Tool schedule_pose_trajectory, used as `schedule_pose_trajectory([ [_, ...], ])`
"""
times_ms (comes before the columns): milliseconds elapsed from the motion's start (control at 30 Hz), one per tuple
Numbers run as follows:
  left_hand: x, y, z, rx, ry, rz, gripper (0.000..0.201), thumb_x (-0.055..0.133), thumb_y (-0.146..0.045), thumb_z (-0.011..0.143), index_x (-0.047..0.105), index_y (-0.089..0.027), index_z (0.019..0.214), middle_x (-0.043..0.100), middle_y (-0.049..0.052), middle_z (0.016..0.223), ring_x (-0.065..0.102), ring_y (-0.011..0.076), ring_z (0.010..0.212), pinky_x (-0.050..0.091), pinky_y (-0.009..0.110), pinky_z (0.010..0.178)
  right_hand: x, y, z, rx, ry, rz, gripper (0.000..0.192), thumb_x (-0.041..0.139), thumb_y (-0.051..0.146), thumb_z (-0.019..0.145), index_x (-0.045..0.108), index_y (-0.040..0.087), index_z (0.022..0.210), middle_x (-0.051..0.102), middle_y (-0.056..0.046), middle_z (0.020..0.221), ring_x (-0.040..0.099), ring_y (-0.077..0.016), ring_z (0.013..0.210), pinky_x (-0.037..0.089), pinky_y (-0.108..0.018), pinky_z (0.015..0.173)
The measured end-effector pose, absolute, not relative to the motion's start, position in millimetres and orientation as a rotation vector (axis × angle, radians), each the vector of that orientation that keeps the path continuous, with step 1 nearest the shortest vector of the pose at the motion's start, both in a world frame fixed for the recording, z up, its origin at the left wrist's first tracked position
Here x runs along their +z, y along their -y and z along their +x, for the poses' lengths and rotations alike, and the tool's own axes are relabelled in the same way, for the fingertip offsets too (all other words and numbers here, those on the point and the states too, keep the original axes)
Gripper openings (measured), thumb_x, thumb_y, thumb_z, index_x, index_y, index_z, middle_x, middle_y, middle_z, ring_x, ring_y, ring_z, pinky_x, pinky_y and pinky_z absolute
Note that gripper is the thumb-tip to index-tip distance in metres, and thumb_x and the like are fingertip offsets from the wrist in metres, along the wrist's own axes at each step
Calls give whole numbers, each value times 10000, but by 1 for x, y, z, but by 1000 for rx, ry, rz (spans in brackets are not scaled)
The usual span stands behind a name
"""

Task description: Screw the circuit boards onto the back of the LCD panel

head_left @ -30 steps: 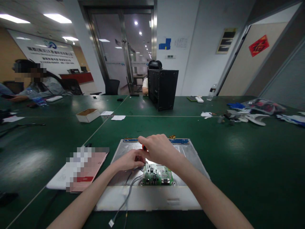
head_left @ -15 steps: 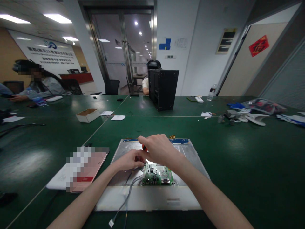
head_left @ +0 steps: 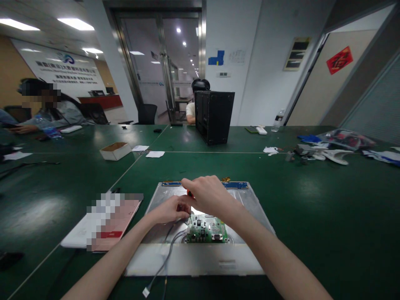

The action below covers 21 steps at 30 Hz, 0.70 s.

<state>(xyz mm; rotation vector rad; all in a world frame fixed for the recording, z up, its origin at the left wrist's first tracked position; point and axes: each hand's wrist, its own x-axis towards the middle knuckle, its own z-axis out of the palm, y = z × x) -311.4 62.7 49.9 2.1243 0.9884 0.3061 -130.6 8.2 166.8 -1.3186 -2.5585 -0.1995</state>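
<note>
Right hand [head_left: 208, 195] fingers clamped on a red-handled screwdriver [head_left: 189, 193] above a green circuit board [head_left: 206, 229]; left hand [head_left: 170, 209] fingers pinched together beside it.

1. Green table [head_left: 312, 200].
2. Metal panel [head_left: 250, 204], near edge.
3. Pink booklet [head_left: 120, 218], left of panel.
4. Cardboard box [head_left: 115, 151], papers [head_left: 155, 154], black case [head_left: 215, 116] farther back.
5. Clutter [head_left: 331, 152], right.

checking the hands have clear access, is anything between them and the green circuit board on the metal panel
Nothing visible does. The right hand grips an orange-handled tool just above the green circuit board, and the left hand rests at the board's far left corner beside the grey cables.
</note>
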Motion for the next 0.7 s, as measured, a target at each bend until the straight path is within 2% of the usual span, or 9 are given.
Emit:
schedule_pose_trajectory([
  [167,47,-65,-312,323,-933,2143,117,614,-231,696,608,-128,751,612,3,676,538,144,627,388,211,560,168,-5,-131,-208,2550,-1284,158,485,274,807,489,186,938,656,-29,796,556,-142,603,163,-284,477],
  [367,52,-62,-311,292,-970,2154,110,614,-243,707,627,-140,743,609,-1,652,548,153,641,401,224,593,169,-6,-130,-188,2576,-1293,226,458,420,867,491,206,933,645,-19,736,544,-140,586,167,-274,479],
  [567,51,-64,-310,324,-943,2166,114,618,-237,695,609,-129,729,600,2,649,537,156,646,390,219,571,169,-4,-131,-208,2542,-1264,131,469,263,813,477,186,918,651,-24,775,536,-130,573,156,-283,465],
  [700,49,-65,-310,312,-913,2159,77,592,-205,697,599,-129,695,572,-14,599,511,134,578,363,212,535,169,-3,-130,-188,2554,-1241,186,487,326,810,481,185,930,652,-29,794,556,-143,606,161,-283,473],
])
